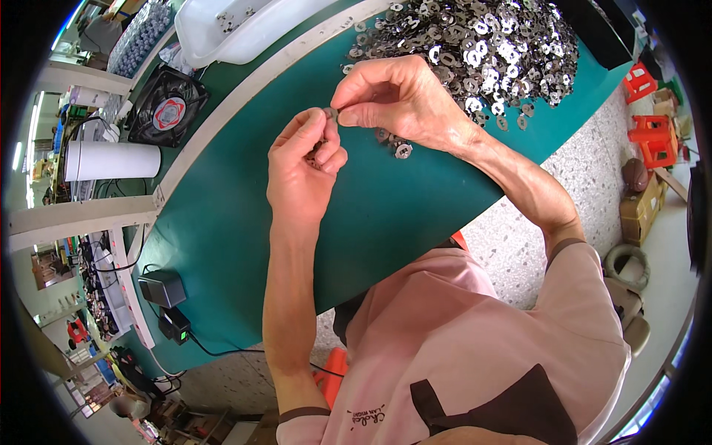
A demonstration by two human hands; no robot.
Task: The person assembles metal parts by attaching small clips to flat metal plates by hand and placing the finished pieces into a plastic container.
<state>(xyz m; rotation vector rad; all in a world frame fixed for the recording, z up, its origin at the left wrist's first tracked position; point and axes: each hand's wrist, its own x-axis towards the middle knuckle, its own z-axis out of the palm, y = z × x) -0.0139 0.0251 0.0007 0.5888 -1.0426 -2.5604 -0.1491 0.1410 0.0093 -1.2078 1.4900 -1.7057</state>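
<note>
Pink shirt (475, 334); two hands at a green table (386, 215).
Left hand (300, 167) closed on small parts, seemingly stacked; right hand (393, 96) pinches a washer (330, 113) against them; pile (482, 44) beyond; threading in hand; next calls for careful alignment.

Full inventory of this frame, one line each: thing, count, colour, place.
metal washers: large heap, silver, far right of table
loose washers: a few, silver, below right hand
small metal part: one, grey, pinched between both hands
table: one, green top
plastic tray: one, white, far edge
fan: one, black, left of table
cylinder: one, white, lying left
power adapters: two, black, near left corner
stools: two, red, floor right
left hand: grip on part
right hand: grip on part
</note>
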